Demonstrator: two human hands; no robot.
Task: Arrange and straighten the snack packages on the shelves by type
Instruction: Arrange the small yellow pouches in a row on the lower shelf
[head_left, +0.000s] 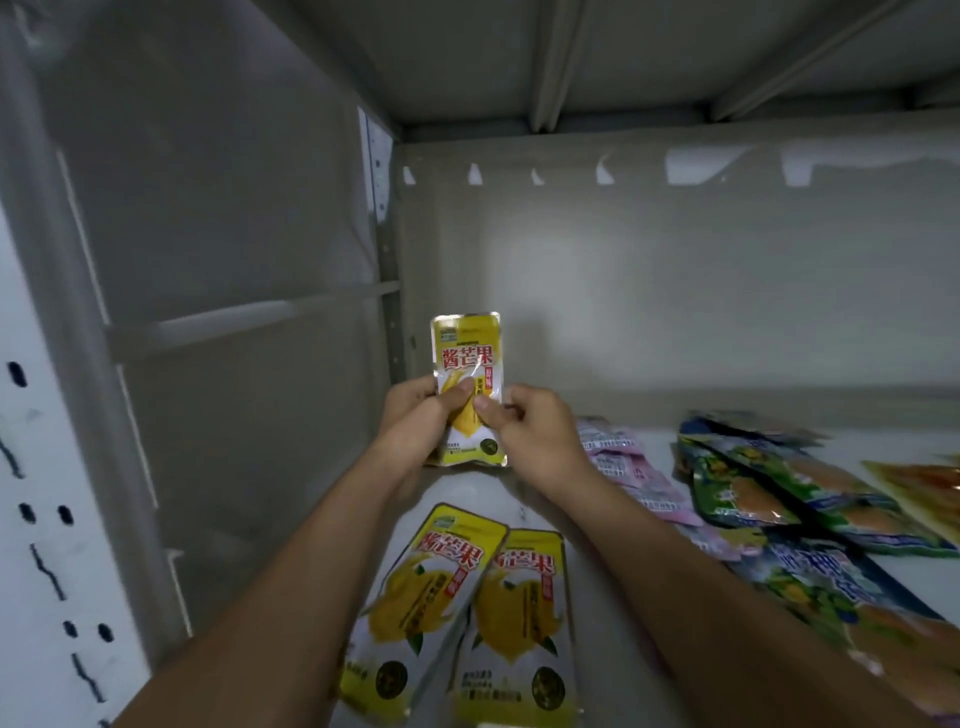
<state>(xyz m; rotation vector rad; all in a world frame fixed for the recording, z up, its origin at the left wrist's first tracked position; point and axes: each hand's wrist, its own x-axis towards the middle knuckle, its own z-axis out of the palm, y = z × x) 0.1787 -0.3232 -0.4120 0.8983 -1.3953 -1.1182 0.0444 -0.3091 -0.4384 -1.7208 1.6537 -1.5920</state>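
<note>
The left hand (415, 415) and right hand (530, 426) pinch an upright yellow mango pouch (467, 364) at mid-height, its base on the shelf (909, 577). Behind two flat matching pouches (467, 618), it looks light, floppy and slick, so holding both side edges seems wisest.

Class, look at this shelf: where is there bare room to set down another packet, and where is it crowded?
Bare shelf shows between the two flat yellow mango packets and the pink packets; more lies far right behind the green packets. The right side is crowded with overlapping packets. Both hands hold an upright mango packet at the back left.
</note>
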